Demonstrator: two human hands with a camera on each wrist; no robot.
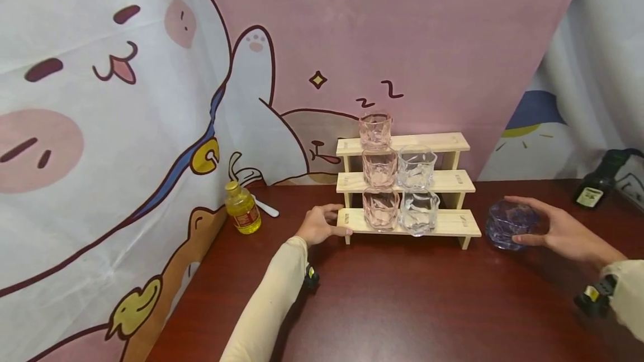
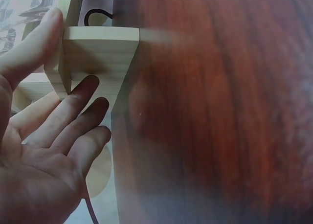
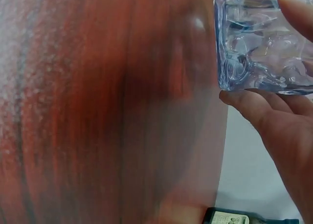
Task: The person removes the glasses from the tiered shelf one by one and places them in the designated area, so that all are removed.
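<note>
A three-step wooden display rack stands against the back cloth. My left hand holds the left end of its lowest step, thumb at the front and fingers behind; in the left wrist view the thumb lies along the wooden end. Pink glasses stand in a left column: top, middle and bottom. Clear glasses stand beside them on the middle and bottom steps. Right of the rack, my right hand grips a bluish-purple glass between thumb and fingers.
A yellow oil bottle stands at the back left with a white-handled utensil beside it. A dark labelled bottle is at the far right. Printed cloth hangs behind the dark red wooden table.
</note>
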